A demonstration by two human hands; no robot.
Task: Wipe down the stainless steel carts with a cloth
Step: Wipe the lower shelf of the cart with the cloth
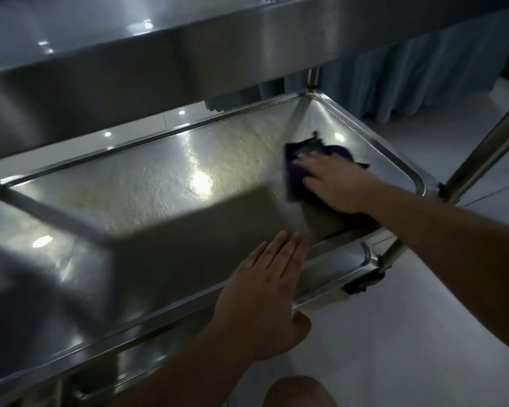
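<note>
Knee (pixel 299 392) and pale floor (pixel 394 348) sit nearest. Just beyond, the left hand (pixel 265 292) lies flat, fingers straight and together, on the near rim of the cart's lower shelf (pixel 159 183), seemingly steadying it. Farther in, the right hand (pixel 335 183) presses, fingers spread, on a dark purple cloth (pixel 303 168) near the shelf's far right corner, blurred as if mid-stroke. Wiping of this shelf looks underway. Next should come sweeps leftward across the streaky middle, then the upper shelf (pixel 247 48) overhead. Blue curtain (pixel 423 71) hangs behind.
</note>
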